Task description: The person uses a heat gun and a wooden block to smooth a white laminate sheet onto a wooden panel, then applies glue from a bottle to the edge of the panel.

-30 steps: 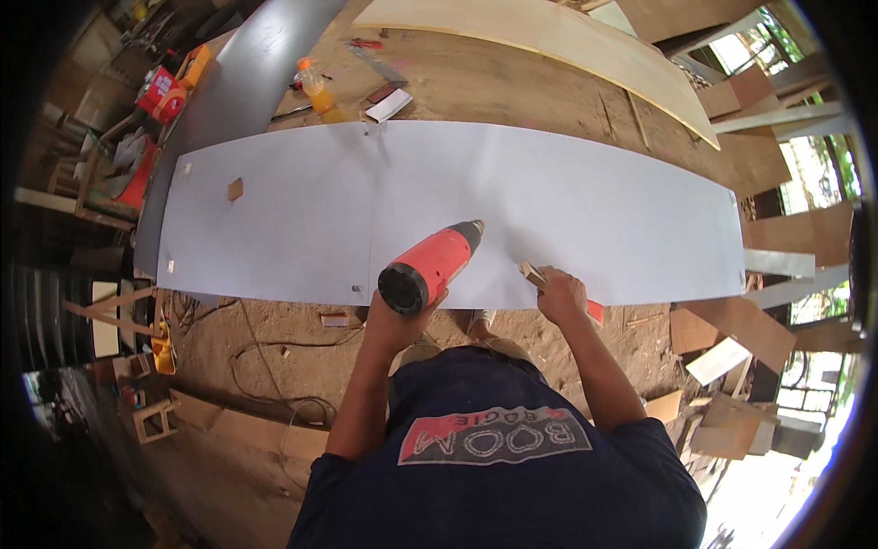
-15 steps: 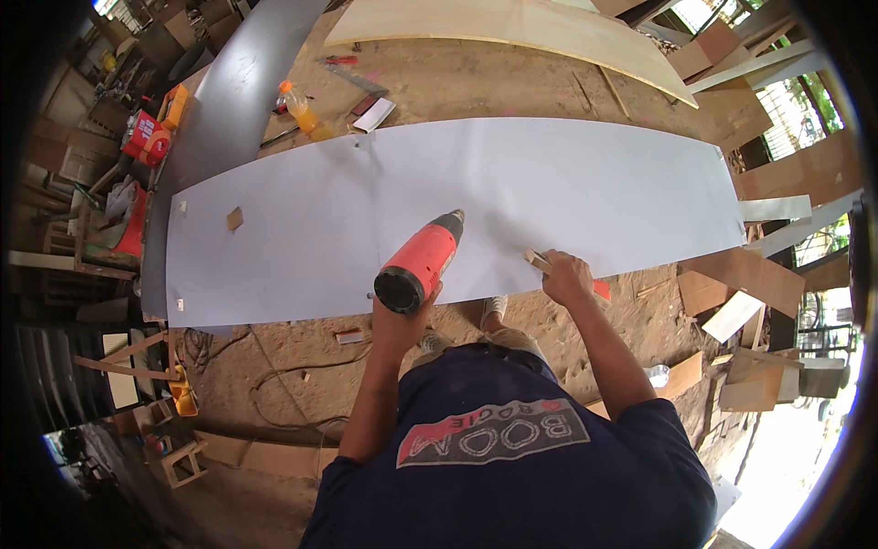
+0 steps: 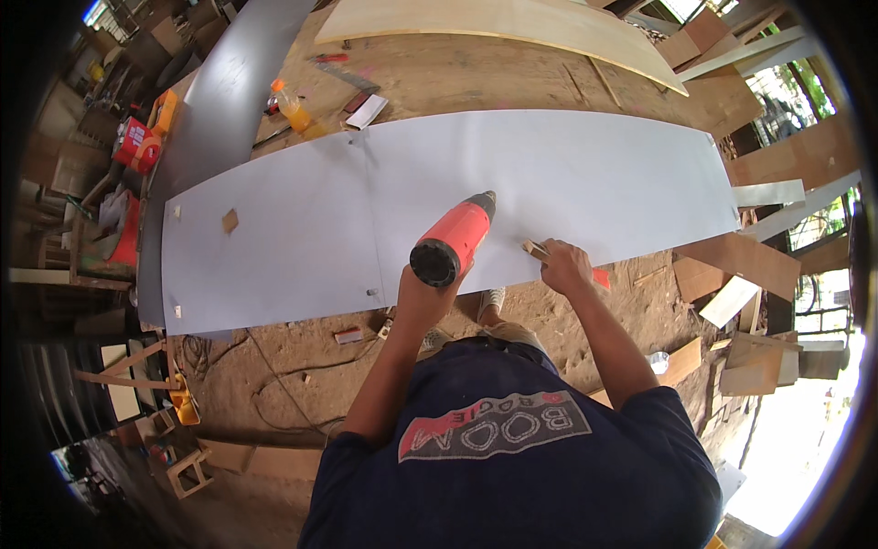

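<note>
My left hand grips a red and black heat gun, held over the pale sheet with its nozzle pointing away from me. To the right, at the sheet's near edge, my right hand holds a short wooden piece; a small red object shows just beside that hand, partly hidden. A faint seam crosses the sheet left of the heat gun, and a small brown square lies on its left part.
A plywood panel, an orange drink bottle and hand tools lie beyond the sheet. A grey metal strip runs at left beside a red can. Cables lie on the dirt floor; board offcuts pile at right.
Since half a second ago my left hand has swung the heat gun to the right and slightly away from me. My right hand stays at the edge with the wood. The view has shifted a little.
</note>
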Motion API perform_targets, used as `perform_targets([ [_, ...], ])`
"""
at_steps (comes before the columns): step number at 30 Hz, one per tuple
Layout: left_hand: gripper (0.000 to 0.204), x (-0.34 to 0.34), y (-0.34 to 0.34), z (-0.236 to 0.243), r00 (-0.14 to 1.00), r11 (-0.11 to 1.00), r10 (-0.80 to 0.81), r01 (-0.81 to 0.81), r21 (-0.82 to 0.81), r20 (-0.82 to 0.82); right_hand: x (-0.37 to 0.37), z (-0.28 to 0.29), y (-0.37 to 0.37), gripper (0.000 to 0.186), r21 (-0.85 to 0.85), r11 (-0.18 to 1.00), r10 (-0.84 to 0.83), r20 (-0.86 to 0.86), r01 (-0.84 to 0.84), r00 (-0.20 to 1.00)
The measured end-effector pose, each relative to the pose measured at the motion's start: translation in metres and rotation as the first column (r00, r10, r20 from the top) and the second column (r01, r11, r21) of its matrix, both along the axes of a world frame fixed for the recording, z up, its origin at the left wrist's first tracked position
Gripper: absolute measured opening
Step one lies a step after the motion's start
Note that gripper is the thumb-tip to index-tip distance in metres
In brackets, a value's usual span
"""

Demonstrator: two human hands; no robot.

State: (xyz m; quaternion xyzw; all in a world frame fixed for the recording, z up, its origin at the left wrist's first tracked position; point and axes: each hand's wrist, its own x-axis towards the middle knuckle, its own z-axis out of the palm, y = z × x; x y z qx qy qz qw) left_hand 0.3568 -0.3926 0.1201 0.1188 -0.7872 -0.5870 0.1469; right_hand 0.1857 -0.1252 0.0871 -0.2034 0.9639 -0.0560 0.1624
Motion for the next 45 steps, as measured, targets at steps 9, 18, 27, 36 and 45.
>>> perform_targets([
  [9, 0.037, -0.025, -0.005, 0.004, 0.996, 0.995, 0.039, -0.032, -0.091, 0.078, -0.002, 0.003, -0.006, 0.03, -0.003, 0.999, -0.036, 0.006, 0.036, 0.999],
  [18, 0.037, -0.03, 0.002, 0.006, 0.993, 0.993, 0.046, -0.033, -0.113, 0.112, -0.007, 0.001, -0.006, 0.029, -0.018, 0.999, -0.033, 0.019, 0.034, 0.999],
  [27, 0.035, -0.039, 0.005, 0.005, 0.997, 0.99, 0.058, -0.051, -0.128, 0.049, -0.012, 0.0, -0.003, 0.037, -0.039, 0.999, -0.02, 0.044, 0.022, 0.999],
  [36, 0.032, -0.047, 0.015, 0.006, 0.991, 0.99, 0.104, -0.094, -0.109, 0.083, -0.014, -0.001, -0.001, 0.031, -0.028, 0.999, -0.018, 0.037, 0.019, 0.999],
  [45, 0.03, -0.05, 0.014, -0.002, 0.991, 0.987, 0.136, -0.134, -0.091, 0.017, -0.015, 0.002, -0.004, 0.028, -0.031, 1.0, -0.002, 0.046, 0.003, 0.999],
])
